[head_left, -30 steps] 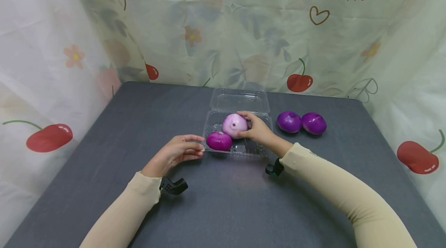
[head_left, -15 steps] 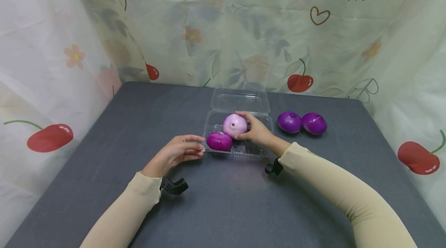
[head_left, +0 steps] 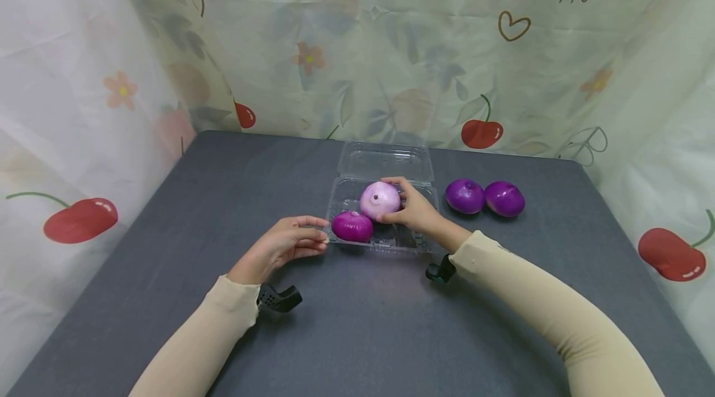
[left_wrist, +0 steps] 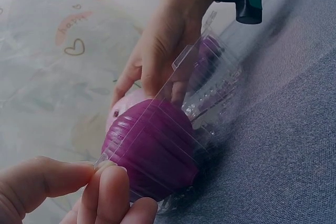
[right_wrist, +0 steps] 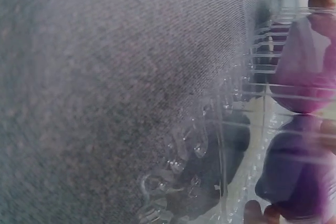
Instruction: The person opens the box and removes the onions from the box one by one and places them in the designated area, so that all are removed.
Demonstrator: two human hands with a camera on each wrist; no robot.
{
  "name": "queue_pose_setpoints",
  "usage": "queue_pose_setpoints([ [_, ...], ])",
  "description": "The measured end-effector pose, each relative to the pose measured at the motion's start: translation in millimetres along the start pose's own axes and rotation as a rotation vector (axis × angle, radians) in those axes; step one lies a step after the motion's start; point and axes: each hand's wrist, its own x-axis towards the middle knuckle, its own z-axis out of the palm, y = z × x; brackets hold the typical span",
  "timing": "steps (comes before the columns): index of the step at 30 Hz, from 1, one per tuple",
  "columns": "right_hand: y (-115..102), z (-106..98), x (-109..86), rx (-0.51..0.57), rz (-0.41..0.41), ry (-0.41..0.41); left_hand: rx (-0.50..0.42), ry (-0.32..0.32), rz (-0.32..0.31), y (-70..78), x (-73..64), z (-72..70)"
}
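In the head view, a clear plastic clamshell container (head_left: pixel 402 248) lies with its lid folded back. My left hand (head_left: pixel 285 242) pinches the container's front left corner between thumb and fingers, as the left wrist view also shows. A magenta-purple onion (head_left: pixel 352 227) sits inside, close to that corner. Just behind it is a pale pinkish onion (head_left: pixel 378 200), gripped from the right by my right hand (head_left: pixel 418 209), thumb in front and fingers behind. In the right wrist view, the purple onion (right_wrist: pixel 307 66) shows through the ribbed plastic wall.
Two purple onions, a nearer-left one (head_left: pixel 465 196) and another (head_left: pixel 504 199) beside it, sit on the dark grey table (head_left: pixel 357 329) right of the container. The transparent lid (head_left: pixel 385 161) lies toward the back edge. A printed curtain (head_left: pixel 279 87) surrounds the table behind and at both sides.
The pale onion and my right hand have shifted slightly to the right inside the container. My left hand keeps its hold on the corner.
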Motion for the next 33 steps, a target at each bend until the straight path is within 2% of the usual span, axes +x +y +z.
queue_pose_setpoints([
  [8,-4.8,-4.5,-5.9,0.12,0.002,0.006,-0.005,-0.007,-0.005,0.0,-0.8,0.0],
  [24,-6.8,-19.5,-21.1,0.367,-0.057,-0.033,-0.01,-0.013,0.004,-0.4,0.6,0.1],
  [33,-0.1,-19.6,-22.0,0.349,-0.033,-0.073,-0.02,-0.013,0.004,-0.5,1.9,-0.6],
])
